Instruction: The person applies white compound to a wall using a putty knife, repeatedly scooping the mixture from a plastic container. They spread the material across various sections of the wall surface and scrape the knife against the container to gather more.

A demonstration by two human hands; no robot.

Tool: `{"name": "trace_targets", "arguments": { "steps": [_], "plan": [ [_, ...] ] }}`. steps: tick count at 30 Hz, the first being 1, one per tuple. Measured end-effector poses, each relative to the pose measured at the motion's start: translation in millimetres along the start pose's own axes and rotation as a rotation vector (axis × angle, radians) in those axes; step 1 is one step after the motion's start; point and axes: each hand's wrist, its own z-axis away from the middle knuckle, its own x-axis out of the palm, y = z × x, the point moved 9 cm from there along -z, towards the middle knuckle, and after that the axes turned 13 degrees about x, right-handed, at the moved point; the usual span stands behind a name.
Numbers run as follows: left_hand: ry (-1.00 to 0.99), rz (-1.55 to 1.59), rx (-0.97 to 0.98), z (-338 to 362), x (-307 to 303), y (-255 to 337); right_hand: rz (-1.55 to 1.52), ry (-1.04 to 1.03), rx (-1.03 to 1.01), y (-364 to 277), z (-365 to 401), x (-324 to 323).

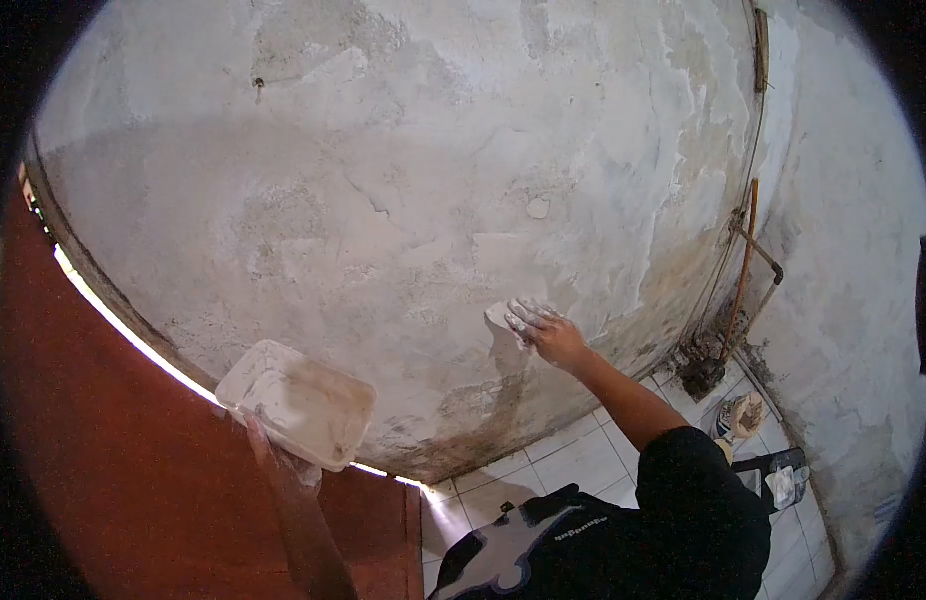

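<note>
My right hand (538, 330), its fingers coated in white, is closed on a small flat whitish scraper (496, 315). The scraper's edge is against the patchy grey wall (433, 170), and most of its body is hidden by my fingers. Lower left, my left hand (268, 445) supports a rectangular plastic tub (358, 405) from beneath and along its near side. The tub is tilted so that its inside faces me, with whitish putty (303, 400) smeared over it. Several fingers of the left hand are hidden behind the tub.
A red-brown panel (133, 440) fills the left, with a bright gap along its edge. White floor tiles (573, 455) lie below the wall. Near the right corner are a rusty pipe (743, 270), rubble (705, 365), a container (743, 415) and a black tray-like object (798, 465).
</note>
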Motion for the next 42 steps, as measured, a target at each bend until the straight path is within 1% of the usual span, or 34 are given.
{"name": "trace_targets", "arguments": {
  "steps": [1, 3, 4, 6, 7, 9, 10, 11, 13, 14, 16, 17, 19, 20, 21, 22, 24, 25, 28, 30, 32, 33, 35, 37, 39, 40, 41, 42],
  "plan": [
    [-0.002, 0.005, 0.003, -2, -1, 1, 0.004, 0.005, -0.002, 1, 3, -11],
    [0.122, 0.054, -0.114, -4, -14, -8, -0.092, -0.068, 0.156, 15, 9, -24],
    [0.121, 0.054, -0.118, -4, -17, -10, -0.090, -0.070, 0.159, 15, 10, -34],
    [0.090, 0.072, -0.130, -4, -22, -15, -0.695, -0.179, 0.804, 67, 19, -35],
    [0.075, 0.080, -0.135, -3, -26, -18, -0.695, -0.182, 0.806, 62, 15, -45],
    [0.043, 0.092, -0.146, -1, -34, -23, -1.341, 0.025, 0.916, 62, 11, -58],
    [0.026, 0.099, -0.151, 1, -37, -26, -1.415, 0.065, 0.920, 70, 8, -57],
    [0.007, 0.106, -0.153, 1, -40, -28, -1.417, 0.067, 0.922, 75, 7, -52],
    [-0.033, 0.124, -0.150, 1, -43, -31, -1.555, 0.173, 0.887, 87, 1, -47],
    [-0.053, 0.134, -0.146, 0, -43, -32, -1.559, 0.177, 0.881, 90, -2, -42],
    [-0.095, 0.152, -0.139, -3, -40, -33, -1.539, 0.281, 0.862, 100, -8, -40],
    [-0.117, 0.160, -0.138, -4, -36, -34, -1.543, 0.287, 0.859, 104, -12, -35],
    [-0.149, 0.161, -0.137, -4, -20, -29, -0.695, 0.391, 0.863, 105, -18, -58],
    [-0.171, 0.091, -0.100, -2, -12, -23, -0.699, 0.400, 0.869, 108, -20, -56],
    [-0.194, 0.021, -0.061, -3, -3, -17, -0.615, 0.405, 0.917, 110, -21, -60],
    [-0.205, 0.017, -0.057, -7, -1, -23, -0.529, 0.410, 0.963, 112, -23, -63],
    [-0.195, 0.091, 0.001, -14, -2, -36, -0.518, 0.416, 0.957, 108, -25, -71],
    [-0.196, 0.086, -0.003, -17, -1, -40, -0.502, 0.411, 0.947, 106, -26, -73],
    [-0.229, 0.063, -0.061, -23, -2, -55, -0.476, 0.411, 0.931, 110, -27, -70],
    [-0.152, 0.004, -0.135, -28, -17, -70, -0.486, 0.383, 0.934, 109, -25, -70],
    [-0.165, 0.021, -0.128, -27, -12, -75, -0.496, 0.372, 0.917, 113, -25, -71],
    [-0.174, 0.036, -0.114, -26, -9, -74, -0.486, 0.370, 0.949, 117, -20, -65],
    [-0.185, 0.068, -0.080, -21, -5, -71, -0.477, 0.367, 0.970, 127, -16, -51],
    [-0.187, 0.096, -0.047, -14, -5, -66, -0.381, 0.353, 1.053, 148, 2, -33],
    [-0.200, 0.135, -0.009, -12, -2, -61, -0.344, 0.362, 1.029, 168, 18, -25],
    [-0.197, 0.143, -0.008, -12, -3, -58, -0.306, 0.367, 1.017, 177, 29, -22],
    [-0.234, 0.149, -0.052, -11, -1, -58, -0.301, 0.368, 1.012, 186, 40, -21],
    [-0.275, 0.154, -0.097, -10, 2, -59, -0.420, 0.341, 1.039, 198, 51, -14]
  ]
}}
